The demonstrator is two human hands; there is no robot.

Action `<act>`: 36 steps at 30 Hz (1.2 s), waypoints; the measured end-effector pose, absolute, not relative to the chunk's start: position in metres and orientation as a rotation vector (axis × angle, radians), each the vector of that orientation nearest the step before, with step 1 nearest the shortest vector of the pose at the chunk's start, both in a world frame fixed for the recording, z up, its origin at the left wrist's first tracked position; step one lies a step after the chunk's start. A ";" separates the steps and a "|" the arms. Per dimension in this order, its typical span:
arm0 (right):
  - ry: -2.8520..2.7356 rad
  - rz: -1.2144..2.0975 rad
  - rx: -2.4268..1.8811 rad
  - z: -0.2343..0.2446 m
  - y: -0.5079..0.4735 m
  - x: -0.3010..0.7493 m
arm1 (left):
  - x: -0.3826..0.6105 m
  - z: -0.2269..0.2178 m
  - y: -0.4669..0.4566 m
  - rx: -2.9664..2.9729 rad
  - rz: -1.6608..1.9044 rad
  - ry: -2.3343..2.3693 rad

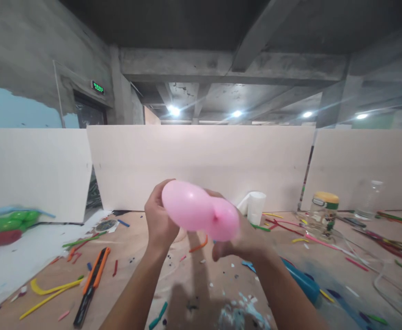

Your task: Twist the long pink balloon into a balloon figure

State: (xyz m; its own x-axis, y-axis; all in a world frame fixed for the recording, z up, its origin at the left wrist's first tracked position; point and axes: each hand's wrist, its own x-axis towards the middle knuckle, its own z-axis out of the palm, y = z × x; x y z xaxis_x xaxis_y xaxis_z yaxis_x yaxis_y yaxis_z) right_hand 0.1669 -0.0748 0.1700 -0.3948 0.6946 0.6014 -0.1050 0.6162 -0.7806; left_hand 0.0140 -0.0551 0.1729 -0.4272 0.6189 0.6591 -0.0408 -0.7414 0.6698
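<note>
A pink inflated balloon [197, 210], pinched into two bubbles, is held up between both of my hands above the wooden table [135, 256]. My left hand [159, 220] grips the larger left bubble from behind. My right hand [242, 240] holds the smaller right bubble, fingers curled under it. The balloon's end is hidden behind my right hand.
An orange and black utility knife [91, 285] lies at the front left among several uninflated long balloons. A white cup [256, 207], a yellow-lidded jar [323, 211] and a clear bottle [369, 199] stand at the back right. A blue pump [302, 282] lies under my right forearm. White panels wall the table.
</note>
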 end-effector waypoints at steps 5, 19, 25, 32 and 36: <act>-1.525 0.739 -0.652 0.167 -0.068 0.160 | 0.018 0.164 -0.049 1.519 1.986 0.641; -1.213 0.502 -0.543 0.162 -0.055 0.169 | 0.027 0.156 -0.042 1.440 1.547 0.347; -1.596 0.054 -0.559 0.160 -0.061 0.163 | 0.032 0.153 -0.041 1.435 1.567 0.298; -1.662 -0.034 -0.547 0.156 -0.053 0.164 | 0.034 0.153 -0.039 1.403 1.596 0.339; -1.672 -0.001 -0.556 0.157 -0.050 0.166 | 0.033 0.158 -0.043 1.430 1.646 0.440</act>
State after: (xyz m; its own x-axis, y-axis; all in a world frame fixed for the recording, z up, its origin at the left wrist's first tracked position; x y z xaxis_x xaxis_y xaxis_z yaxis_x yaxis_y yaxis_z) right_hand 0.1660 -0.0501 0.1565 -0.0715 0.3560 0.9318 0.3572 0.8813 -0.3093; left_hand 0.0328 -0.0426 0.1584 0.0562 0.7920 0.6079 -0.3831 -0.5451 0.7457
